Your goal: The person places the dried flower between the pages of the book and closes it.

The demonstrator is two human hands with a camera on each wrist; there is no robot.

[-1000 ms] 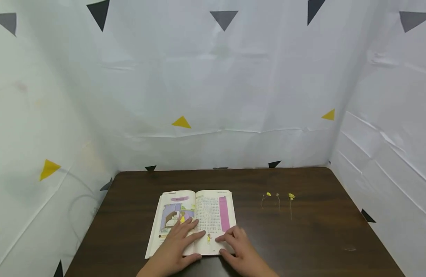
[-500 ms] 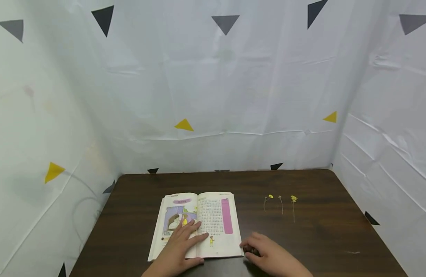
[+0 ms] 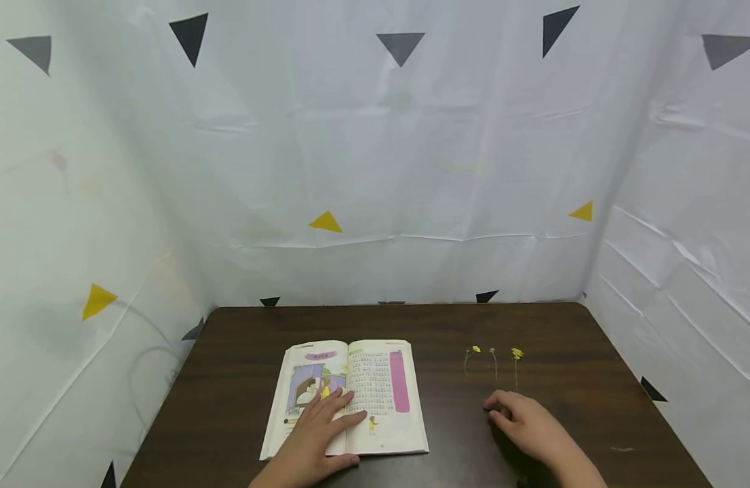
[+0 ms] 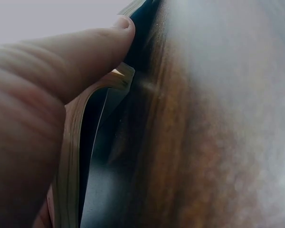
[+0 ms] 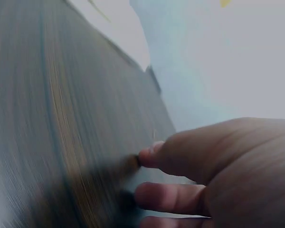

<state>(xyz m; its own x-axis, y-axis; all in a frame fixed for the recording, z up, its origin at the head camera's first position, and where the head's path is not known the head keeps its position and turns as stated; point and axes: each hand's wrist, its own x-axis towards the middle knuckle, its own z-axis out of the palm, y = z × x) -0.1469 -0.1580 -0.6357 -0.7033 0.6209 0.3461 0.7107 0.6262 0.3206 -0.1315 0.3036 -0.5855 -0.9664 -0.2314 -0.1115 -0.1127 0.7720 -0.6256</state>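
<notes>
An open book (image 3: pixel 399 430) lies on the dark wooden table, a coloured picture on its left page and text beside a pink strip on its right. My left hand (image 3: pixel 310 437) rests across the lower middle of it with fingers spread; the left wrist view shows its thumb over the book's bottom edge (image 4: pixel 71 161). Right of the book, my right hand (image 3: pixel 527 423) hovers low with loosely bent fingers and nothing visible in them. Just beyond it lie a yellow-topped flower sprig (image 3: pixel 517 354), a small pale sprig (image 3: pixel 493 352) and another yellow flower (image 3: pixel 476 349).
The brown table (image 3: pixel 241 339) ends at a white sheet wall (image 3: pixel 375 271) at the back, with more sheeting on both sides. A small pale mark (image 3: pixel 622 449) shows on the tabletop at the right.
My right hand has left the right page and moved rightward across the table toward the sprigs. The left hand stays on the book. The head view has shifted slightly.
</notes>
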